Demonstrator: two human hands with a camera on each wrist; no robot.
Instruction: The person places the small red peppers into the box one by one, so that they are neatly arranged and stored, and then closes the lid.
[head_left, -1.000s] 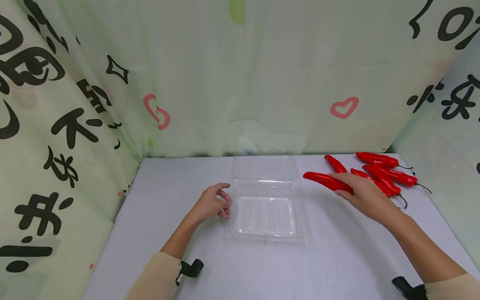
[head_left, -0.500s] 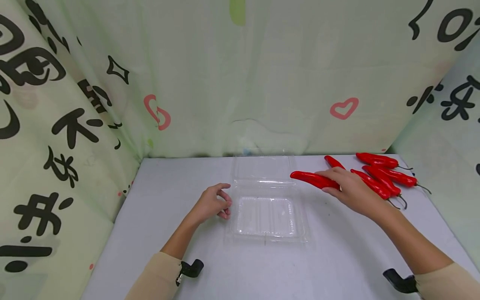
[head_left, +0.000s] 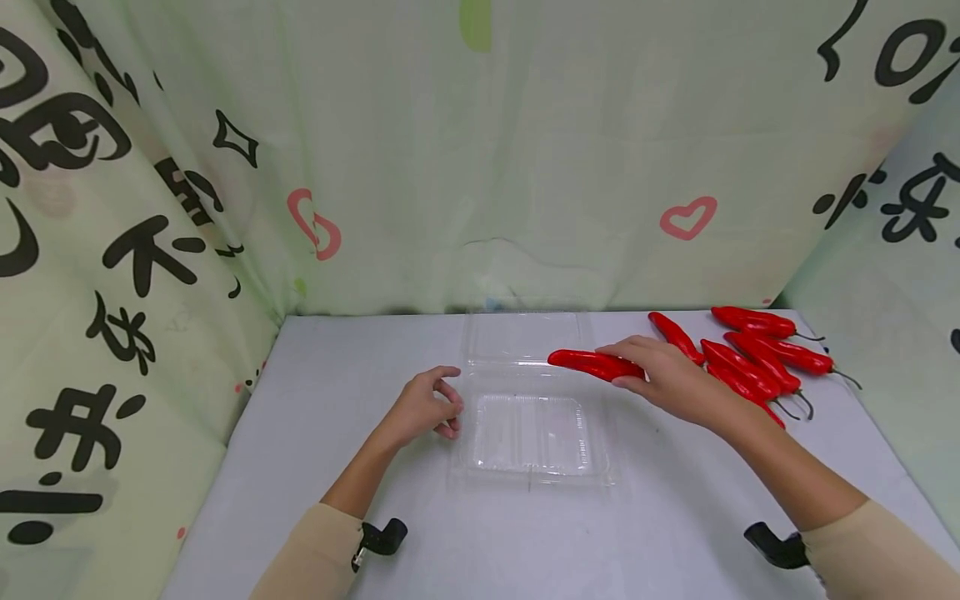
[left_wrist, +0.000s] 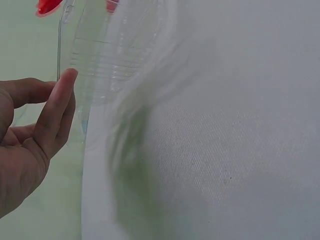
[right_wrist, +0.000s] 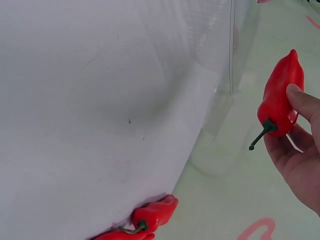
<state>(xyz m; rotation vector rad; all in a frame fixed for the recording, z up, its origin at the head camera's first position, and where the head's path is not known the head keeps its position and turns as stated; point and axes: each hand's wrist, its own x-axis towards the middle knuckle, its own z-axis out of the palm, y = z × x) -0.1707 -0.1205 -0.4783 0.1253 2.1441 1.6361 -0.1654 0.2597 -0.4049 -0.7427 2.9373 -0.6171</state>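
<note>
My right hand (head_left: 667, 375) pinches a red chili pepper (head_left: 579, 361) between thumb and fingers, held over the right side of a clear plastic clamshell box (head_left: 532, 433). In the right wrist view the pepper's green stem (right_wrist: 262, 134) points down and the thumb presses on its side. The box lies opened out on the table, lid side (head_left: 525, 337) at the back. At the box's left edge, my left hand (head_left: 429, 407) stays with relaxed fingers, fingertips right at the rim; in the left wrist view the box overlaps them.
Several more red chili peppers (head_left: 750, 375) lie in a loose group at the table's back right corner. The white table (head_left: 540, 542) backs onto a printed curtain (head_left: 487, 183), with more curtain at left and right.
My right hand has moved left with the pepper, from near the other peppers to over the box's right side. The left hand and the box have stayed put.
</note>
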